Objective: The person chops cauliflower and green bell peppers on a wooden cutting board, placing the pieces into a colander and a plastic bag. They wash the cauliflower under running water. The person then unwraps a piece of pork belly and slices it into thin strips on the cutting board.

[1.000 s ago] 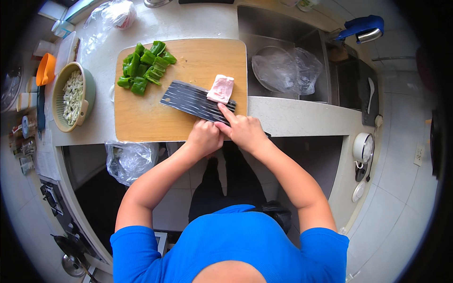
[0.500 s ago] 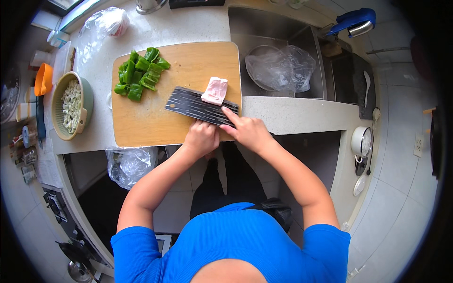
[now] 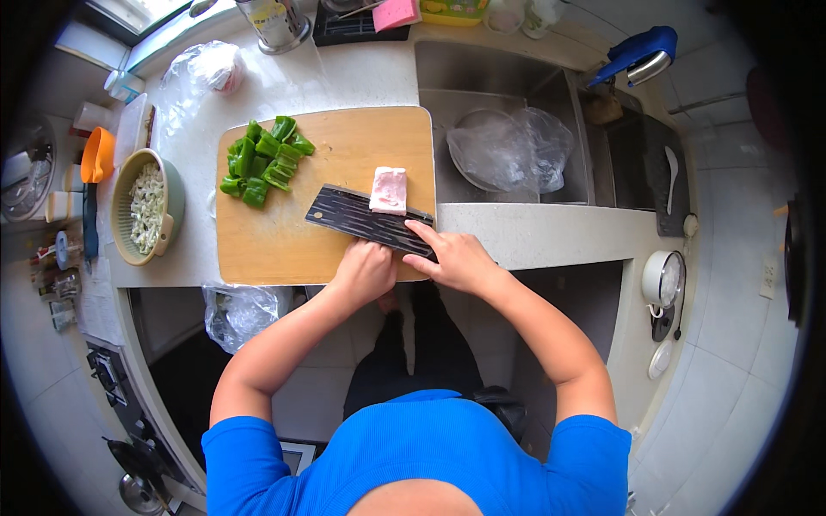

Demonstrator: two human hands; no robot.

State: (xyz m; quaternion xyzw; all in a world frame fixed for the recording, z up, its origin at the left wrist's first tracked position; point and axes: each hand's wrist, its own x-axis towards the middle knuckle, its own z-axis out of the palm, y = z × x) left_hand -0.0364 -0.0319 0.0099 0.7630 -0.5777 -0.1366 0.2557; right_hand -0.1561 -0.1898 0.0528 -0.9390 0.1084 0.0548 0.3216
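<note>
A dark cleaver (image 3: 357, 217) with pale streaks lies slanted over the right part of a wooden cutting board (image 3: 267, 249). A pale pink slab of raw meat (image 3: 389, 189) overlaps the blade's far edge. My right hand (image 3: 460, 261) holds the cleaver's right end, its index finger stretched along the blade and its thumb nearer me; the handle is hidden. My left hand (image 3: 366, 268) is closed, with curled fingers against the blade's near edge. Cut green pepper pieces (image 3: 264, 161) are heaped at the board's far left.
Left of the board stands a green colander (image 3: 175, 202) holding chopped pale pieces. Behind it are an orange-handled tool (image 3: 98, 155) and a plastic bag (image 3: 202, 73). At right, the sink (image 3: 439, 69) contains a bowl under clear plastic. Another bag (image 3: 241, 322) hangs below the counter edge.
The view has tilted, so the counter sits lower and more of its far side shows. Both hands, the cleaver and the meat keep nearly the same places on the board.
</note>
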